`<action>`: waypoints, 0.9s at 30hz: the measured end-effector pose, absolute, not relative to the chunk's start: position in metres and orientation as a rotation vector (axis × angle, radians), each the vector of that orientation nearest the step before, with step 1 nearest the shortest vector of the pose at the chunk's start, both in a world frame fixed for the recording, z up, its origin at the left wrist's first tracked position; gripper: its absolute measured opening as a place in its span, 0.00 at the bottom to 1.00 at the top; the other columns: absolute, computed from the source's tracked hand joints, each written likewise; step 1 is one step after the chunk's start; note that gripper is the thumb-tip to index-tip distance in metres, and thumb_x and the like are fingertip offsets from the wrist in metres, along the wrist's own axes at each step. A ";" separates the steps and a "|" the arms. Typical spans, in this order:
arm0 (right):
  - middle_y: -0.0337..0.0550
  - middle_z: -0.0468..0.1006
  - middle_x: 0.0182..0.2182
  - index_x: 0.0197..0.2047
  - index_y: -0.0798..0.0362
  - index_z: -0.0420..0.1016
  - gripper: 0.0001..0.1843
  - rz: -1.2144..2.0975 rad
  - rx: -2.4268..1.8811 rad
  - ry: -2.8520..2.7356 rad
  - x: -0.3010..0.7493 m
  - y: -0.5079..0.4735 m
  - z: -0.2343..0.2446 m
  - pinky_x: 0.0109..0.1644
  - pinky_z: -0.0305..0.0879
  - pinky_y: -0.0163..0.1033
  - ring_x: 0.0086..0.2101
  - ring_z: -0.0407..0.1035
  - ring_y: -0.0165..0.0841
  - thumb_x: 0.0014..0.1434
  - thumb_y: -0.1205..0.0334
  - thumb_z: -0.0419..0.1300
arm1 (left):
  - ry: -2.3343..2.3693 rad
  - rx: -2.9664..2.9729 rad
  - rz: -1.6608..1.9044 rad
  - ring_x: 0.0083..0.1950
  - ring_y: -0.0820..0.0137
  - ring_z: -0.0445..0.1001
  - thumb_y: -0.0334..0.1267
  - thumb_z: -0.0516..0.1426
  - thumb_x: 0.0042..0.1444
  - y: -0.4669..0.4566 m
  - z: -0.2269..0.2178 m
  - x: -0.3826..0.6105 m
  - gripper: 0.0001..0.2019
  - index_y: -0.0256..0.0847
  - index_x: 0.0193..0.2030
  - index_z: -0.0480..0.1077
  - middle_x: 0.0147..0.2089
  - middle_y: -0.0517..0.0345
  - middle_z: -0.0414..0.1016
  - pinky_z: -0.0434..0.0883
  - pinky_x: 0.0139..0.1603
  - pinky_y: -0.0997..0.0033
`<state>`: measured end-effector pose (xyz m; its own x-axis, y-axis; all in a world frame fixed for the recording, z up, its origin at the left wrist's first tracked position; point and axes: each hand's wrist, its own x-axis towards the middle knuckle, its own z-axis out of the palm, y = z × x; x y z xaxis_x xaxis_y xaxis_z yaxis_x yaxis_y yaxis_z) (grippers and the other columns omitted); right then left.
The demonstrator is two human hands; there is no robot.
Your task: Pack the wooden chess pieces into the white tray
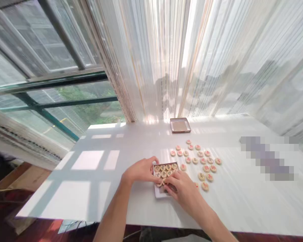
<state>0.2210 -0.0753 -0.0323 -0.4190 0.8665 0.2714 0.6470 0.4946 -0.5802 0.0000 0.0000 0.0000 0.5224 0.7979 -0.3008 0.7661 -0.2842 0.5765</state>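
A shallow box (159,194) stands near the table's front edge with rows of round xiangqi pieces (163,174) in its far part, black characters facing up. My left hand (141,171) grips the box at its left side, fingers round the far left corner and thumb over the pieces. Over the near part of the box, the fingertips of my right hand (183,186) are pinched together on a xiangqi piece (164,181), which they partly cover. Part of the box's near right side is hidden beneath that hand. Loose xiangqi pieces (206,168), mostly red with some black, lie scattered to the right.
The box lid (180,125) lies open side up at the far edge of the white table (133,144). Sheer curtains (154,67) hang behind it, with a window (86,101) to the left. A blurred-out patch (270,158) covers something at the right.
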 end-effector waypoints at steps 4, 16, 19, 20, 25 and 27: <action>0.41 0.77 0.35 0.40 0.48 0.78 0.07 0.517 -1.235 -2.203 0.222 -0.074 -0.032 0.42 0.63 0.42 0.38 0.70 0.38 0.60 0.70 0.64 | 1.296 2.082 0.068 0.29 0.69 0.71 0.53 0.66 0.46 0.003 0.001 0.002 0.28 0.47 0.51 0.65 0.28 0.67 0.70 0.61 0.28 0.75; 0.42 0.75 0.32 0.36 0.50 0.77 0.05 0.500 -1.318 -2.216 0.217 -0.074 -0.025 0.39 0.65 0.43 0.36 0.68 0.39 0.63 0.68 0.62 | 1.329 2.050 0.026 0.29 0.69 0.71 0.54 0.69 0.38 0.001 0.006 0.002 0.33 0.47 0.51 0.66 0.30 0.66 0.71 0.60 0.25 0.75; 0.42 0.75 0.34 0.38 0.49 0.76 0.05 0.503 -1.288 -2.184 0.221 -0.078 -0.022 0.39 0.66 0.43 0.37 0.69 0.39 0.64 0.67 0.60 | 1.333 2.059 0.056 0.29 0.69 0.71 0.54 0.68 0.41 0.001 0.004 0.002 0.31 0.47 0.50 0.66 0.29 0.66 0.70 0.60 0.27 0.75; 0.42 0.76 0.34 0.39 0.49 0.76 0.05 0.510 -1.264 -2.171 0.224 -0.081 -0.020 0.40 0.66 0.43 0.37 0.69 0.39 0.65 0.67 0.59 | 1.331 2.056 0.066 0.29 0.69 0.70 0.55 0.67 0.42 0.001 0.005 0.001 0.30 0.47 0.50 0.66 0.28 0.66 0.70 0.60 0.27 0.75; 0.43 0.77 0.37 0.44 0.48 0.74 0.07 0.452 -1.122 -2.056 0.259 -0.096 -0.023 0.42 0.68 0.44 0.38 0.70 0.38 0.67 0.67 0.56 | 1.392 2.057 0.144 0.27 0.70 0.68 0.60 0.62 0.50 0.001 0.010 0.003 0.26 0.47 0.49 0.68 0.26 0.67 0.66 0.59 0.27 0.73; 0.44 0.77 0.37 0.46 0.49 0.74 0.09 0.379 -1.072 -2.009 0.281 -0.101 -0.029 0.44 0.69 0.45 0.38 0.71 0.38 0.66 0.69 0.57 | 1.435 2.095 0.219 0.28 0.70 0.67 0.59 0.61 0.51 0.001 0.012 0.005 0.23 0.47 0.47 0.69 0.28 0.66 0.67 0.61 0.29 0.72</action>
<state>0.2806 -0.1015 -0.0293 -0.3120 0.7975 0.5164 0.5548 0.5942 -0.5824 0.0054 0.0009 0.0121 0.4069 0.8946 -0.1848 0.7984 -0.2500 0.5478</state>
